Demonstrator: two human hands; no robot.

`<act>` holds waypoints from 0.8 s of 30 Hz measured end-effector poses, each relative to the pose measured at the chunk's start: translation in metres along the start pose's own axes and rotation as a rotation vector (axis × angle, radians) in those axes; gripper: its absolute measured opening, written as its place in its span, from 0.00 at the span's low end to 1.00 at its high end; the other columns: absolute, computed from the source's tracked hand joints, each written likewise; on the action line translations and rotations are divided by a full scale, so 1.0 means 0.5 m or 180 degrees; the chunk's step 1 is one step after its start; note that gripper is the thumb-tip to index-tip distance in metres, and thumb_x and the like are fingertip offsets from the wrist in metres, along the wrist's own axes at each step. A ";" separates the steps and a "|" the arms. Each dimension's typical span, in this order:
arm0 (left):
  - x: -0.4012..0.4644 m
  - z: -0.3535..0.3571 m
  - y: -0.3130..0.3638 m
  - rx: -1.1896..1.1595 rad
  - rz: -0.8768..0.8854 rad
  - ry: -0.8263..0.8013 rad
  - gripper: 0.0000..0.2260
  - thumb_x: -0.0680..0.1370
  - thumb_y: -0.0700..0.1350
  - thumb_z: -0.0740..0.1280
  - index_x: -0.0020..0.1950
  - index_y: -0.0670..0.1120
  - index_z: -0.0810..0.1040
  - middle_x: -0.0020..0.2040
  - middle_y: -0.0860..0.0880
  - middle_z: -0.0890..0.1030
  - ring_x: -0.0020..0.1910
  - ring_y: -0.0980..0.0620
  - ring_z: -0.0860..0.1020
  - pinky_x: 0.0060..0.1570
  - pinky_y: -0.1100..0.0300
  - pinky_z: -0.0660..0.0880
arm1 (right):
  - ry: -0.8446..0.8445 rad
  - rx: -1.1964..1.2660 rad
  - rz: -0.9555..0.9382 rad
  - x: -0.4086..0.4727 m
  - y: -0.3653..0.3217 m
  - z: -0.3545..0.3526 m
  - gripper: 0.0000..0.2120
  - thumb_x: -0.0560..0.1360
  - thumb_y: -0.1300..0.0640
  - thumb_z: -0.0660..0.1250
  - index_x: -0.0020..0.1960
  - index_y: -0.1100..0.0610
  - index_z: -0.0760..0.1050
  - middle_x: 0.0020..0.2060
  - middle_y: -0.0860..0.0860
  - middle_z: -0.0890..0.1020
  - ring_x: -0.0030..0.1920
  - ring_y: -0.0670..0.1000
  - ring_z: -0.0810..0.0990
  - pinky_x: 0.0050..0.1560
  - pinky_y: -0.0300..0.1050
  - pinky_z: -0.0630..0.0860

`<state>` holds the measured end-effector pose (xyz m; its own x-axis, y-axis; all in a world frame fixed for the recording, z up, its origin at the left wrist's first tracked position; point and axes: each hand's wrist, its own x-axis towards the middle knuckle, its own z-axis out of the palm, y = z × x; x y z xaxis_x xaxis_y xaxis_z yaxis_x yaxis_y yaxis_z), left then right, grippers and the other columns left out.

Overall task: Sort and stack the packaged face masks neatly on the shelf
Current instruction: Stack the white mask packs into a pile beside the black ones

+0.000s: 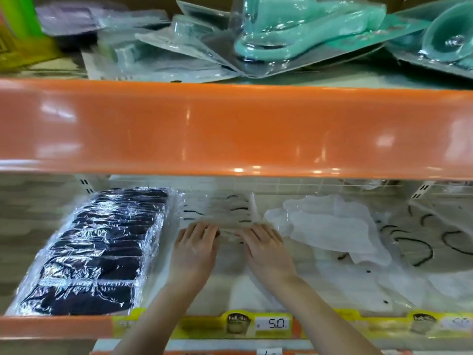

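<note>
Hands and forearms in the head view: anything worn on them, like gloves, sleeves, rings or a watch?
Nothing worn that shows. The left hand and right hand are bare, no gloves, and both forearms are bare down to the bottom edge of the picture, with no sleeve or watch. No ring shows, though the picture is blurred, so a thin one could be missed.

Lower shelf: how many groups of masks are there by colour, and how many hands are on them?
Dark mask stack: 1
White mask stack under the left hand and right hand: 1
Loose white mask heap: 1
Hands: 2
Total: 5
</note>
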<state>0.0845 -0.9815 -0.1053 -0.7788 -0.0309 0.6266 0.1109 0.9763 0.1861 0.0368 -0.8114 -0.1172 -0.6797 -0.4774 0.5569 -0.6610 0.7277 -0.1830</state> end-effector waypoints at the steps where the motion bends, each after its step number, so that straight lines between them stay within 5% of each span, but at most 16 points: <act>1: -0.005 0.001 -0.014 0.0014 0.0003 -0.0030 0.09 0.75 0.44 0.59 0.42 0.45 0.79 0.42 0.49 0.80 0.42 0.45 0.79 0.42 0.53 0.71 | -0.0022 0.0019 0.0007 0.005 -0.011 0.009 0.17 0.64 0.65 0.72 0.51 0.52 0.79 0.44 0.48 0.79 0.46 0.52 0.77 0.49 0.43 0.69; 6: -0.027 0.005 -0.051 -0.0016 0.0029 -0.0265 0.06 0.71 0.40 0.65 0.46 0.45 0.79 0.45 0.49 0.80 0.45 0.45 0.79 0.44 0.54 0.71 | -0.0083 -0.0037 0.0040 0.017 -0.049 0.030 0.13 0.62 0.61 0.68 0.46 0.51 0.80 0.40 0.47 0.79 0.41 0.51 0.79 0.46 0.41 0.65; 10: -0.041 0.001 -0.043 -0.0097 0.0066 -0.0671 0.18 0.65 0.41 0.57 0.51 0.46 0.79 0.49 0.50 0.80 0.47 0.47 0.79 0.46 0.54 0.71 | -0.0397 -0.0176 0.0166 0.003 -0.044 0.046 0.16 0.60 0.59 0.74 0.47 0.50 0.79 0.42 0.46 0.79 0.42 0.49 0.80 0.47 0.40 0.65; 15: -0.049 -0.004 -0.022 -0.0138 -0.0006 -0.1192 0.22 0.64 0.45 0.55 0.52 0.48 0.81 0.52 0.50 0.81 0.52 0.48 0.79 0.51 0.55 0.66 | -0.0506 -0.0213 0.0343 -0.008 -0.057 0.049 0.15 0.66 0.54 0.57 0.47 0.51 0.78 0.44 0.46 0.78 0.43 0.50 0.80 0.40 0.44 0.76; 24: -0.049 0.008 -0.016 0.0138 -0.0200 -0.1947 0.23 0.68 0.47 0.55 0.57 0.44 0.82 0.60 0.43 0.81 0.59 0.43 0.80 0.49 0.45 0.79 | -0.0663 -0.0146 0.0692 -0.019 -0.093 0.054 0.17 0.74 0.46 0.54 0.54 0.49 0.78 0.52 0.47 0.78 0.50 0.49 0.79 0.53 0.45 0.77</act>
<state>0.1001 -0.9877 -0.1251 -0.9975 0.0275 0.0654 0.0383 0.9848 0.1696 0.0655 -0.8539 -0.1360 -0.8573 -0.3954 0.3296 -0.4812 0.8430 -0.2404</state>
